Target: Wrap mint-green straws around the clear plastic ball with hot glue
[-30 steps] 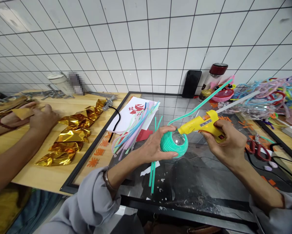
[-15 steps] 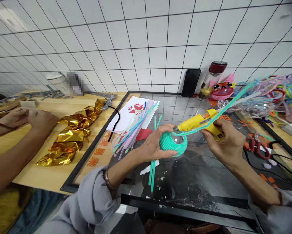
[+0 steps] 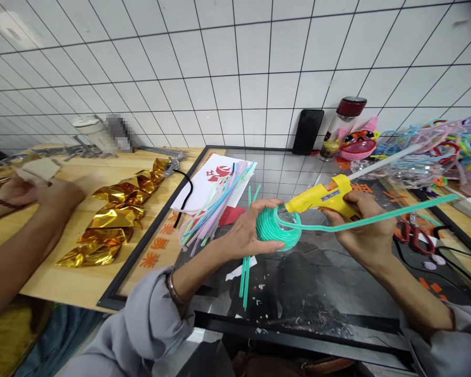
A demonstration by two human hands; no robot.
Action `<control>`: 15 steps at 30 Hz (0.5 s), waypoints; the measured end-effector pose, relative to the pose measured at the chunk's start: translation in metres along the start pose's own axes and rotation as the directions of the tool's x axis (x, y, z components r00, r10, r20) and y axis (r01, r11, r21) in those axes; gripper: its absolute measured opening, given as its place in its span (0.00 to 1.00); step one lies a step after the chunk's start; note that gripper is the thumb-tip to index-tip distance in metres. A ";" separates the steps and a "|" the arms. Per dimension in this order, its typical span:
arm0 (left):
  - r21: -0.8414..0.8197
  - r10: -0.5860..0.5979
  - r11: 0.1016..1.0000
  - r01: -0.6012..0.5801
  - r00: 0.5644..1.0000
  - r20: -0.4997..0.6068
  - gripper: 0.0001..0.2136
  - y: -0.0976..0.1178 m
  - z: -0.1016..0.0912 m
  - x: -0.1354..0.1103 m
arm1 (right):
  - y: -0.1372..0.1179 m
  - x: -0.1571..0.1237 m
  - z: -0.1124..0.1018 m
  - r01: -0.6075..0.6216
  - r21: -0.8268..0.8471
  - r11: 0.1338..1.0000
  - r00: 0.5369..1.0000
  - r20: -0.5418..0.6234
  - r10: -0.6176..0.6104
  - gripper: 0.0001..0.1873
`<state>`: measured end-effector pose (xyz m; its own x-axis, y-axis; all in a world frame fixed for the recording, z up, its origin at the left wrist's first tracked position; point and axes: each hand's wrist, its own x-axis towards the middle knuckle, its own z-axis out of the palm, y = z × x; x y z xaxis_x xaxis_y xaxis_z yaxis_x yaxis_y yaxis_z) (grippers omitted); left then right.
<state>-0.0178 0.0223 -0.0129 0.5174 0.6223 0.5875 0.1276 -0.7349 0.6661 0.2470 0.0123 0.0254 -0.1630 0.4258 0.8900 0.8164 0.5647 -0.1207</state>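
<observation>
Cupping green bowl (image 3: 275, 235), left grip (image 3: 248, 233); right grip (image 3: 368, 243) clasps glue gun (image 3: 316, 198), its tip perhaps hidden.

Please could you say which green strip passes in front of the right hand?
The strip running from the ball in the left hand; other green strips lie on the table.

The right hand (image 3: 371, 241) is hiding part of the yellow glue gun (image 3: 316, 196); pixelation is masking an object (image 3: 119, 133) near the wall (image 3: 253, 50); the right edge is cropping the tangled strips (image 3: 455, 142).
</observation>
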 end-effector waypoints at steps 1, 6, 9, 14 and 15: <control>-0.009 -0.006 1.000 0.006 1.000 0.004 0.36 0.000 0.000 0.000 | 0.000 0.000 0.000 0.015 0.004 1.000 1.000 -0.010 -0.015 0.13; -0.005 -0.041 0.999 0.041 0.999 0.006 0.31 0.001 0.000 0.000 | -0.002 0.001 0.000 0.015 -0.007 1.000 0.999 0.029 -0.015 0.12; 0.021 -0.056 0.998 0.056 0.998 0.008 0.27 0.003 -0.001 0.001 | -0.003 0.001 0.000 -0.006 -0.019 1.000 1.000 0.030 0.007 0.13; 0.025 -0.031 0.999 0.031 0.999 0.035 0.23 0.005 -0.003 0.002 | -0.003 0.000 0.002 -0.039 0.018 0.999 0.999 0.022 0.039 0.12; 0.032 -0.022 0.999 0.021 0.999 0.037 0.23 0.005 -0.004 0.003 | -0.003 -0.001 0.002 -0.049 0.021 0.999 0.999 0.020 0.048 0.12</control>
<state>-0.0191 0.0210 -0.0059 0.5457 0.6281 0.5547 0.1652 -0.7296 0.6636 0.2430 0.0118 0.0243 -0.1346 0.4668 0.8740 0.8114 0.5583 -0.1732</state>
